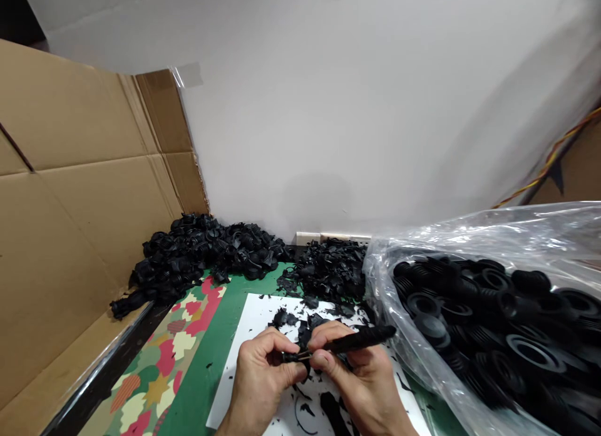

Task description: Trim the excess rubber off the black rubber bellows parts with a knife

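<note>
Over a white sheet [235,367] strewn with black scraps, both hands meet at the lower middle. My left hand [267,367] pinches a small black rubber piece [290,357], mostly hidden by the fingers. In my right hand [350,373] is a black-handled tool [364,338], its handle pointing right and its thin metal tip touching or very near the black piece. Black trimmings [284,318] lie just beyond the hands.
Ribbed black rubber parts [225,248] are heaped at the back left, beside a cardboard sheet [84,192]. Black scraps [333,267] are piled at the back middle. A clear plastic bag [382,285] of black rubber parts [498,317] stands right. Patterned paper [164,367] lies left.
</note>
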`<move>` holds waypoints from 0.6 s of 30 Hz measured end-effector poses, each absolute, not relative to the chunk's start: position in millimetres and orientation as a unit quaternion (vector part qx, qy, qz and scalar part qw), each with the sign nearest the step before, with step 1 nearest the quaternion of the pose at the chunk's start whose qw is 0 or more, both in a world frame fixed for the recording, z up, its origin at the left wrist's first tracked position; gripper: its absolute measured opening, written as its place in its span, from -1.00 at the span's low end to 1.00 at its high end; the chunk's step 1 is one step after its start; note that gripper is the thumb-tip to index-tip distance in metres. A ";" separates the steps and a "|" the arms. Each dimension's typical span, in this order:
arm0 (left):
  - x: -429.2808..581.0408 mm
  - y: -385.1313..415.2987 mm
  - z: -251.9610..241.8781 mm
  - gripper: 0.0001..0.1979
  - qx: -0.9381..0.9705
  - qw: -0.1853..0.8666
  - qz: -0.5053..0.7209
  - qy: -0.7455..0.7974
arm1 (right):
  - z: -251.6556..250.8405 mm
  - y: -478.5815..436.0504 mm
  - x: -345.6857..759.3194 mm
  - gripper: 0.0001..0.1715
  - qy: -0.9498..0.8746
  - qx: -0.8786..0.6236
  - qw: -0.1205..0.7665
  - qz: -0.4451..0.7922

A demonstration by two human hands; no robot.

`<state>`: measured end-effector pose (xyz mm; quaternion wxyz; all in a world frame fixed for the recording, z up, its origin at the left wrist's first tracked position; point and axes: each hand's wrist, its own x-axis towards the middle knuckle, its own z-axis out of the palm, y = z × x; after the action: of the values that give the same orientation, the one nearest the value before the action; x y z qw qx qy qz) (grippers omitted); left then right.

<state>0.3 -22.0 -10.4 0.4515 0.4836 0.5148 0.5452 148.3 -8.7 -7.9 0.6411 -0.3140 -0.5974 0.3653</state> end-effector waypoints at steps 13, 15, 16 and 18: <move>1.0 -25.0 -11.1 -0.91 0.537 0.371 0.543 0.529 | -12.3 -8.9 145.4 -0.81 -0.554 -0.324 0.629 0.438; 1.1 -25.5 -11.2 -0.91 0.547 0.359 0.540 0.529 | -13.9 -9.4 144.8 -0.83 -0.552 -0.323 0.628 0.444; 1.1 -25.7 -11.4 -0.91 0.551 0.355 0.539 0.530 | -14.9 -9.9 144.6 -0.85 -0.557 -0.322 0.626 0.441; 1.2 -26.0 -11.9 -0.90 0.557 0.352 0.534 0.530 | -16.7 -11.4 143.9 -0.90 -0.581 -0.320 0.622 0.416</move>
<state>1.2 -26.0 -11.9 0.3516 0.5574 0.5301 0.5336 143.9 -11.4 -16.7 0.6224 -0.3201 -0.5806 0.4161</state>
